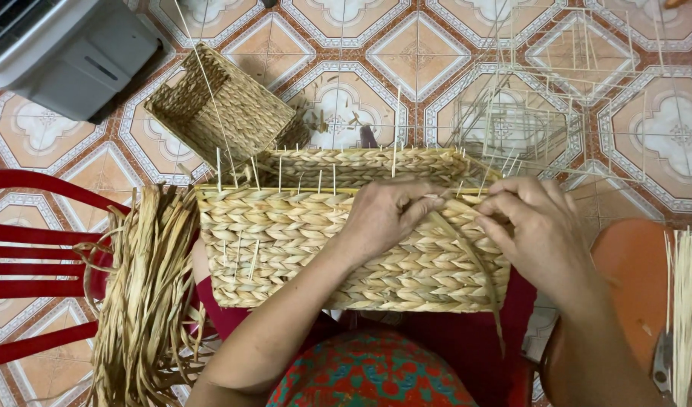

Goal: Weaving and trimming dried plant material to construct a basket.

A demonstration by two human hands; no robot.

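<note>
A rectangular woven basket (286, 249) of pale dried fibre lies on my lap, thin sticks poking up along its top rim. My left hand (384, 215) presses on the basket's side near the rim, fingers pinching a flat fibre strand (474, 264). My right hand (531, 226) grips the same strand just to the right, at the rim. The strand's loose end trails down over the basket's front toward my red skirt.
A smaller finished woven basket (218, 105) sits on the tiled floor behind. A bundle of dried fibre strips (146, 294) hangs over a red chair (29, 256) at left. Wire frames (527, 113) stand at back right. Thin sticks (689, 301) rest on an orange stool (625, 279). A grey appliance (59, 53) occupies the top left.
</note>
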